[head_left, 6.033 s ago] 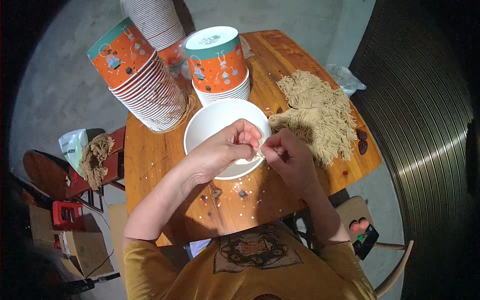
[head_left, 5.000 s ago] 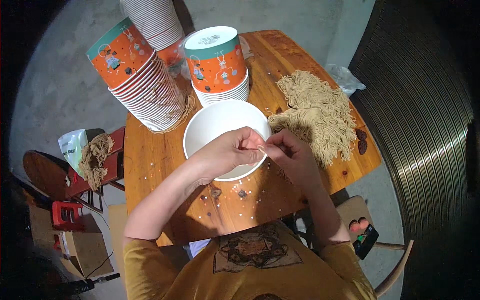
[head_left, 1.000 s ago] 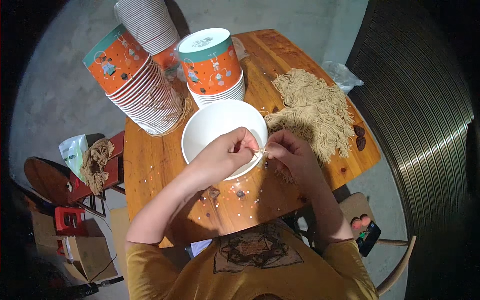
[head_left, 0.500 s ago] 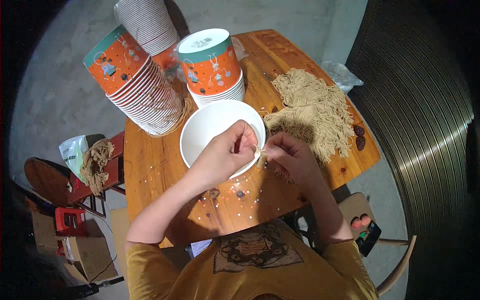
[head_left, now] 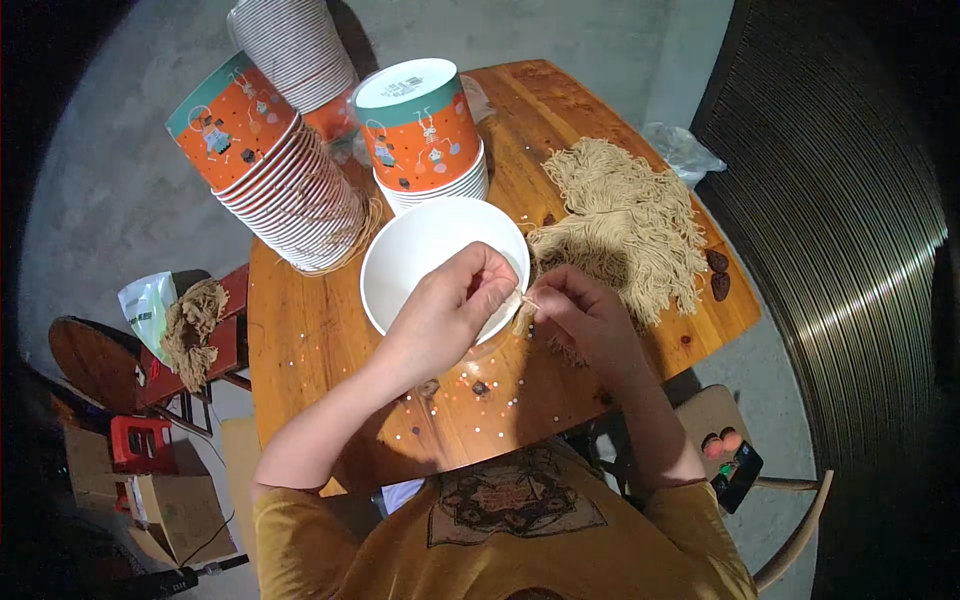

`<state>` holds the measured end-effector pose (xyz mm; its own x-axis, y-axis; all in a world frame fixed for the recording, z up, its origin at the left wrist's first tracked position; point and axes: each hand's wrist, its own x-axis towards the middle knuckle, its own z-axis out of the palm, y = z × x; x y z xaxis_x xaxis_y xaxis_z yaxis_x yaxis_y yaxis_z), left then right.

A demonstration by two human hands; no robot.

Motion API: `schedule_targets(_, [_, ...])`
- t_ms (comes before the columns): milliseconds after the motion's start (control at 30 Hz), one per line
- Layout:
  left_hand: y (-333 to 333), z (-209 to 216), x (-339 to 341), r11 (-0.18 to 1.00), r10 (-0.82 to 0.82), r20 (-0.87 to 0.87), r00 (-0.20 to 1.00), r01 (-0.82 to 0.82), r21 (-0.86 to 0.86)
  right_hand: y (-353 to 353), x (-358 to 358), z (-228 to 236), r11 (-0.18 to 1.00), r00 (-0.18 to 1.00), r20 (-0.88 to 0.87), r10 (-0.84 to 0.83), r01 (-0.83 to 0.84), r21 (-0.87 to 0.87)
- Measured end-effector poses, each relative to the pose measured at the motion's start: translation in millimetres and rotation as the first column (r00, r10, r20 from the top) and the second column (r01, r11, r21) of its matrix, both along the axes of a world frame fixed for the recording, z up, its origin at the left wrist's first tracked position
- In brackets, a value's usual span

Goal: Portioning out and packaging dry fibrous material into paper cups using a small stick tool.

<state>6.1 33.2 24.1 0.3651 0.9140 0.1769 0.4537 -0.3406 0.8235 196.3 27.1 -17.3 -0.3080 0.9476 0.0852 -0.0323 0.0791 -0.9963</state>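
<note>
Just over the near right rim of a white paper tub (head_left: 405, 262), my two hands meet at a small tuft of beige string (head_left: 521, 319). Thumb and forefinger of my left hand (head_left: 440, 320) are pinched on it from the left. My right hand (head_left: 588, 325) pinches it from the other side, its fingers pressed together. Part of the tuft hangs down between the hands; the rest is hidden by my fingertips. Beyond my right hand lies a big heap of beige string (head_left: 625, 225). Tiny white and coloured beads (head_left: 470, 400) are scattered below my hands.
Upturned orange and green paper tubs stand in a leaning stack (head_left: 285, 190), a shorter stack (head_left: 425, 140) and a rear stack (head_left: 292, 50). Two dark dried pieces (head_left: 719, 275) lie near the wooden table's (head_left: 310, 390) right edge. More beige string (head_left: 193, 330) hangs on a red bench.
Both hands stay at the tub's rim, still pinching the string. My left hand has shifted very slightly and the tuft hangs at a slightly different angle.
</note>
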Motion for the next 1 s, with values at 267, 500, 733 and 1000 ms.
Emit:
schedule_targets(267, [2.0,-2.2,3.1,0.995,-0.006,0.127,0.992,0.019,-0.101,-0.8,-7.5,-0.7,0.983,0.987,0.089,-0.134,0.121,0.137])
schedule_targets(500, [-1.8,0.8,4.4,1.000,0.003,0.094,0.996,-0.002,-0.015,-2.3,-17.7,8.4,0.963,0.942,0.245,-0.230,0.184,0.197])
schedule_targets(733, [-3.7,0.8,3.2,0.998,0.021,0.006,1.000,-0.021,0.052,-5.0,-19.6,3.1,0.861,0.892,0.270,-0.362,0.209,0.463])
schedule_targets(1000, [-4.6,2.4,2.8,0.998,0.023,0.013,1.000,-0.024,0.051,-10.8,-17.7,5.5,0.787,0.812,0.341,-0.474,0.217,0.577])
